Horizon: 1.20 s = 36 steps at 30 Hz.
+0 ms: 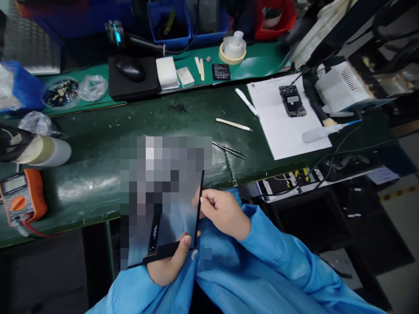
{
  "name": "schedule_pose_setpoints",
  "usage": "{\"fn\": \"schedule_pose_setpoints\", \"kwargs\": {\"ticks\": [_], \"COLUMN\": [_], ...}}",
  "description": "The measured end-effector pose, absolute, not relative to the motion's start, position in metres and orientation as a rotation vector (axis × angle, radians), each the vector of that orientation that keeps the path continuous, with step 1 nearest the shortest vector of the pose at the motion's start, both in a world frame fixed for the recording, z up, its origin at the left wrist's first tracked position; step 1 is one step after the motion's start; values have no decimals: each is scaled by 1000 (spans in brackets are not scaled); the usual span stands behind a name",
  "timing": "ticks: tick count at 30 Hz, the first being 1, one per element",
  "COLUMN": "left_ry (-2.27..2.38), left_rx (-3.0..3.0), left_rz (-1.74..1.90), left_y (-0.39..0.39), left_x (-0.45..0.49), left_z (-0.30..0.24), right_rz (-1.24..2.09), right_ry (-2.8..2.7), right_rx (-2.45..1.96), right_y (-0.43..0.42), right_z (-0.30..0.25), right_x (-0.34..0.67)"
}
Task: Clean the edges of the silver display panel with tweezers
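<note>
A flat dark tablet-like device (170, 218) is held upright over my lap, its screen area blurred out. My left hand (168, 261) grips its bottom edge, thumb on the black lower bezel. My right hand (222, 213) pinches the device's right edge with curled fingers. Both arms wear blue sleeves. On the green bench beyond lie metal tweezers (230, 150) and a pale spudger stick (234, 124), both untouched.
A paper sheet (281, 126) carries a small circuit board (292, 100) and a white pen (247, 102). An orange multimeter (19, 198) and tape rolls (39, 150) sit left. A mouse on a black pad (131, 72), blue bins and a white tape roll (233, 48) stand at the back.
</note>
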<state>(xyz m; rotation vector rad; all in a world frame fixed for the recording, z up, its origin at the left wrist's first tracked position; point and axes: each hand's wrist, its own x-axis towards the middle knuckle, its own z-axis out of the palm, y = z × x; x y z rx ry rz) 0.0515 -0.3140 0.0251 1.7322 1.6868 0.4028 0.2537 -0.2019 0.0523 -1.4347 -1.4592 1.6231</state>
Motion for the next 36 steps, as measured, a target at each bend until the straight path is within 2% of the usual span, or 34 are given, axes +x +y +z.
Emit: {"fn": "schedule_pose_setpoints", "kwargs": {"ticks": [7, 14, 25, 32, 36], "left_ry": [1618, 1689, 1664, 1664, 1682], "left_rx": [1690, 1760, 1750, 1766, 1762], "left_rz": [450, 369, 461, 450, 455], "left_y": [-306, -307, -308, -311, -311], "left_x": [51, 53, 50, 48, 47], "left_z": [29, 32, 26, 24, 22], "right_rz": [1834, 1662, 1754, 1586, 1605], "right_ry": [-1312, -1443, -1407, -1459, -1430], "right_rx": [-1341, -1475, -1373, -1496, -1457], "right_y": [-198, -200, -197, -201, -202], "right_z": [54, 50, 51, 51, 52], "right_x": [256, 253, 254, 247, 248]}}
